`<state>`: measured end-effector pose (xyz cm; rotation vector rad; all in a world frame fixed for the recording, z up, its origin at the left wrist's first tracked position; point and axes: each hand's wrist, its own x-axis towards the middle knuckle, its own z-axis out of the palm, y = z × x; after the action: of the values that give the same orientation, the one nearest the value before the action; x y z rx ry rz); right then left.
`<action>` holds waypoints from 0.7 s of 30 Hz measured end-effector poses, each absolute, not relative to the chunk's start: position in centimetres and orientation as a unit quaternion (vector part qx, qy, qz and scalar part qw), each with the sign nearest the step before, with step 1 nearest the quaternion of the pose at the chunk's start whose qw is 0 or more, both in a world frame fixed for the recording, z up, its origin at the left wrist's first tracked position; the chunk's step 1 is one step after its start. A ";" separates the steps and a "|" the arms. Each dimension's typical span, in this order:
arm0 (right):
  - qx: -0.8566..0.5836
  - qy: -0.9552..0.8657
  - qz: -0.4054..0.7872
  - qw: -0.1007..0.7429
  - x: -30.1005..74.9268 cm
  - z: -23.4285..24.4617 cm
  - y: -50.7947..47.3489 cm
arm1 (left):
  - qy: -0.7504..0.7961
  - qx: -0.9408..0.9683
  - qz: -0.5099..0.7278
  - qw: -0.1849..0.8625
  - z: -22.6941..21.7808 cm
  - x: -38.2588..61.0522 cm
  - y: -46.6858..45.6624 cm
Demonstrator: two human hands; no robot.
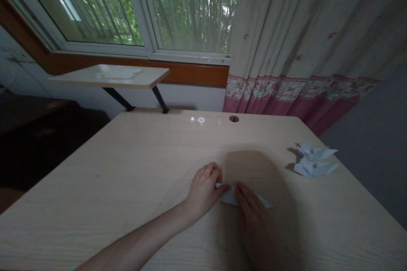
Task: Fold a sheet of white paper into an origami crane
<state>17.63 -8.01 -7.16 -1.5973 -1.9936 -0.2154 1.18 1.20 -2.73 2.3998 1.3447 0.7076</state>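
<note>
A small piece of folded white paper [229, 197] lies at the front middle of the table, between my two hands. My left hand [206, 187] is closed at its left end, with the thumb along the upper edge and the other fingers curled. Across its middle, the fingers of my right hand [252, 208] are pressed together on the paper. A pointed white tip sticks out to the right of that hand. Part of the paper is hidden under the fingers, and the right thumb is hard to make out.
Two folded white paper figures [314, 166] stand near the table's right edge. A raised shelf [152, 77] at the back left carries white sheets [119, 72]. A round cable hole [234, 119] is in the wooden table [133, 156]. Behind are a window and a curtain [270, 51].
</note>
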 end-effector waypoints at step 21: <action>-0.603 -0.787 -0.082 0.101 17.5 -6.3 -8.4 | 0.534 0.786 0.149 0.274 -1.0 -1.6 3.2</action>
<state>17.53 -8.41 -6.31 -1.7801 -2.3262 -0.2414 -1.57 3.25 -1.04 2.1152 1.4352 0.4008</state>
